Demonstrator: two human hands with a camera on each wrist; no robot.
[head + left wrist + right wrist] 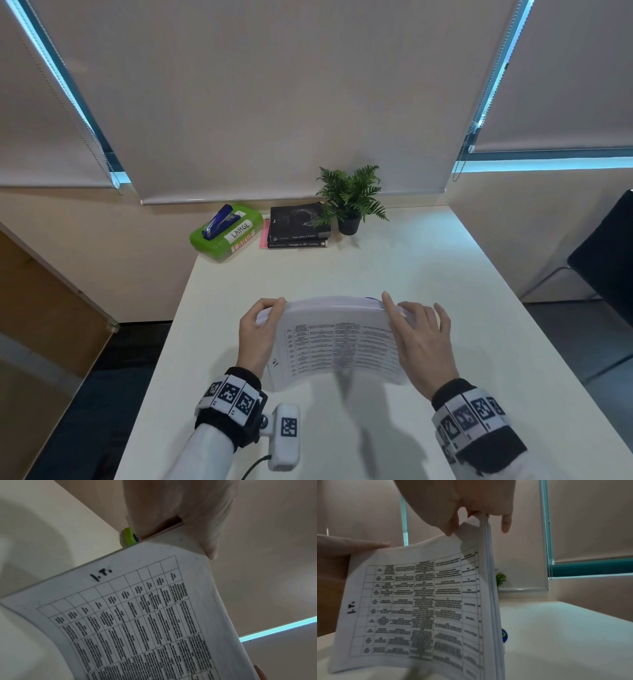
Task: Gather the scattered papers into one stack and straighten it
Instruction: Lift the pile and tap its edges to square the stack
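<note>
The stack of papers (337, 342) is gathered and held up on edge over the near middle of the white surface (428, 274), its printed table facing the person. The sheets bow outward toward the person, and the lower edge looks to be at or just above the surface (it is blurred in the head view, so contact is uncertain).

The left hand (258, 334) grips the stack's left edge, thumb on the front and fingers curled behind. The right hand (419, 337) pinches the right edge between thumb and fingers, with the index finger raised along the top corner.

The main risk is the bow. With only the two side edges held, the unsupported middle could sag further and sheets could slide against each other, fanning out at the bottom. In the right wrist view the right-hand edge already shows separate layers, so a loose pinch there might let the back pages drop. Tapping the stack down at a tilt would leave the corners skewed rather than squared.

The stack's long axis runs left to right between the hands, its top edge pointing up and away toward the far wall.

Well beyond it stand a green box (224, 236) carrying a blue stapler (219, 221), two stacked books (298, 224) and a potted fern (351, 198).
</note>
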